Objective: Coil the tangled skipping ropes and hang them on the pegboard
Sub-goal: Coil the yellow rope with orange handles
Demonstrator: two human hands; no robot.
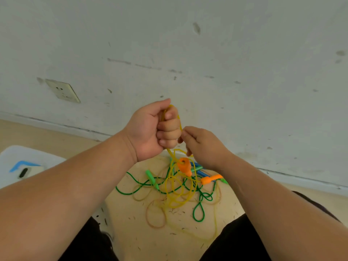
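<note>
- A white scuffed wall (244,53) meets the pale floor (131,232) along the floor's far edge.
- One white box (37,153) sits at the floor's left edge. On it are a blue marking too blurred to read and one small pale device (24,172).
- Two ropes lie tangled mid-floor, near the far edge, between the person's dark-clad legs (235,242): one yellow rope (177,200) and one green rope (198,213).
- The left hand (150,129) is raised above the tangle, its fingers curled in a fist round several yellow rope strands.
- The right hand (205,146) is just beside it, fingertips closed on a strand of the yellow rope.
- Two orange handles: one (185,166) hangs below the hands, one (211,179) lies on the floor.
- Two green handles (151,178), (224,180).
- A blue handle (200,172) is partly hidden, so the count is unclear.
- One wall socket (63,90).
</note>
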